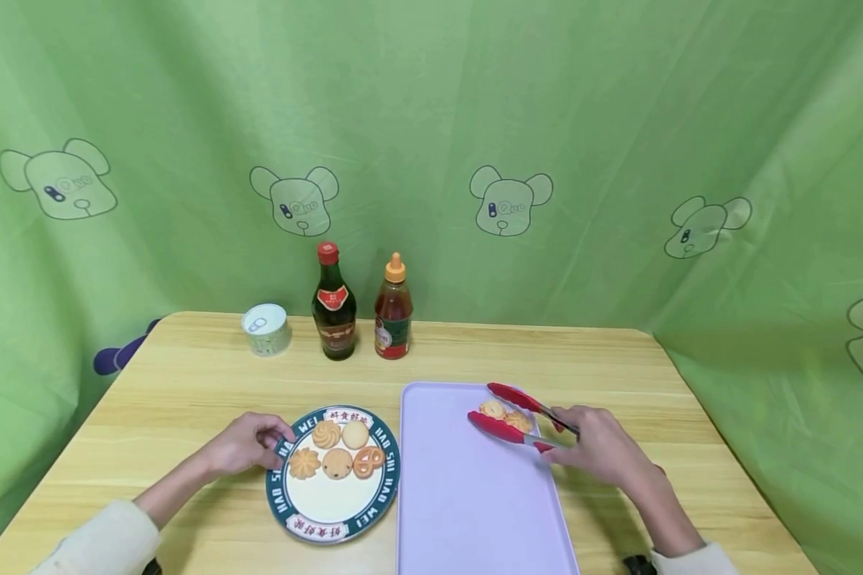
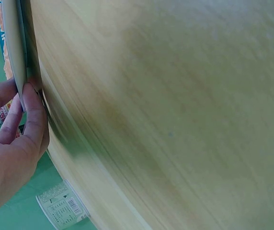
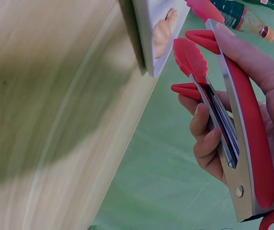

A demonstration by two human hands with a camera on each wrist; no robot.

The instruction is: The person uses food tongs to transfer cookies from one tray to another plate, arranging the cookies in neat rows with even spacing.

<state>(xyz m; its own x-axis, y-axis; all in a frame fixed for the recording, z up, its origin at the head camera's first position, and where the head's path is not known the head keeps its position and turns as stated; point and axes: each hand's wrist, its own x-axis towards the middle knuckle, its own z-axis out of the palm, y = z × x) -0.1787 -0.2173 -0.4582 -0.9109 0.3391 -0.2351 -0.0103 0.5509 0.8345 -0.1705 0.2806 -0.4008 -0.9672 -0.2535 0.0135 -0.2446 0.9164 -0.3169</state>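
My left hand (image 1: 248, 443) pinches the left rim of a round plate (image 1: 329, 527) with a dark green border; in the left wrist view the thumb is above the rim and fingers lie below it. Several cookies sit on the plate, among them a pretzel-shaped one (image 1: 368, 461) and a round one (image 1: 337, 463). My right hand (image 1: 597, 443) grips red-and-steel tongs (image 3: 252, 139). Their red tips are spread apart over the far right corner of a lilac tray (image 1: 475, 503). Two cookies (image 1: 518, 421) lie on the tray there, seen between the tong arms.
Along the back of the wooden table (image 1: 187, 383) stand a pull-tab can (image 1: 267, 329), a dark bottle with a red cap (image 1: 334, 311) and a sauce bottle with an orange cap (image 1: 393, 315). A green curtain (image 1: 431, 120) hangs behind. The plate lies close beside the tray's left edge.
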